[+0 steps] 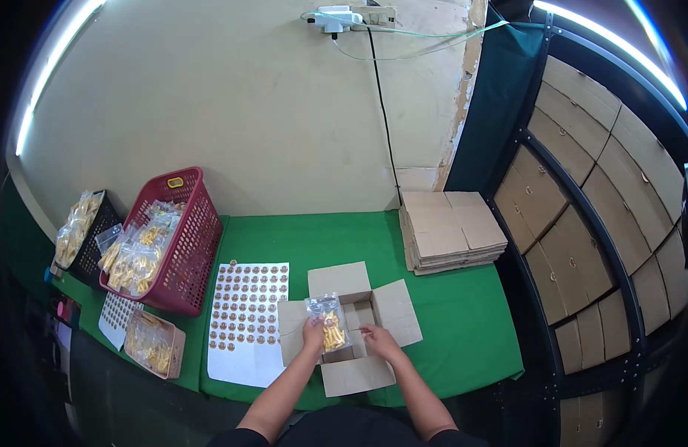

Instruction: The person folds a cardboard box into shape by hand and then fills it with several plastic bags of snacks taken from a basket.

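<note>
My left hand [313, 333] is closed on a clear plastic bag of yellow stick-shaped pieces [333, 332], gripping its left side. A round brown sticker appears on the bag. Beneath the bag stands an open cardboard box [336, 279] with its flaps folded outward. Over the right part of the box opening is my right hand [379, 343], its fingers bent together; whatever they hold, if anything, is too small to make out. A sheet of round brown stickers [247, 313] lies left of the box, its lower rows bare.
A red basket [202, 246] and a black basket [87, 257] hold similar bags. Nearer are a small pink basket [179, 350] and another sticker sheet [115, 320]. Flattened cartons [452, 231] are stacked at the green table's [463, 320] back right. Shelves of boxes [582, 238] stand rightward.
</note>
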The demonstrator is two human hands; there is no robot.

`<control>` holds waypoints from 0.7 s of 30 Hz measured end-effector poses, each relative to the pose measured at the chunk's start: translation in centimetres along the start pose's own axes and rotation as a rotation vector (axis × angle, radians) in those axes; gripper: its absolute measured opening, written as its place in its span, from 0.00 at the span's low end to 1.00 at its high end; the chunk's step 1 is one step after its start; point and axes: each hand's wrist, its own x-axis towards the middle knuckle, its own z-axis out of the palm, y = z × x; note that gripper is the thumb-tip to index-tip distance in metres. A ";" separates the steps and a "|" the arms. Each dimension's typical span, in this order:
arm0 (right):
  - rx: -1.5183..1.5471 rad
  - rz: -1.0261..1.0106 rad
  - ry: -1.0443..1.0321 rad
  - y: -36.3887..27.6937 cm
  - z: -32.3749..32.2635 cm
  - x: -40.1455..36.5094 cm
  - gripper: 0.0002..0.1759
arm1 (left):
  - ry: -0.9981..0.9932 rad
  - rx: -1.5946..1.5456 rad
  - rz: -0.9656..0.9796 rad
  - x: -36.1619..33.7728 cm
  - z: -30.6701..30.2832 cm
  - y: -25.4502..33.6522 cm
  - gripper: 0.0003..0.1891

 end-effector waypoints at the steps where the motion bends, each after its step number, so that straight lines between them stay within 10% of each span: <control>1: 0.001 0.005 0.004 -0.7 -0.1 -0.3 0.16 | -0.010 0.032 -0.027 -0.9 1.1 0.3 0.08; 8: 0.105 -0.021 0.207 -3.4 -2.1 -2.0 0.15 | -0.184 0.706 -0.043 0.8 5.0 -5.8 0.17; 10: 0.075 -0.048 0.175 -3.3 -3.0 -2.8 0.16 | -0.165 0.963 0.243 -0.3 5.7 -3.9 0.25; 21: -0.502 0.086 -0.125 1.3 3.0 0.2 0.25 | -0.175 0.862 0.077 2.8 4.6 -5.4 0.21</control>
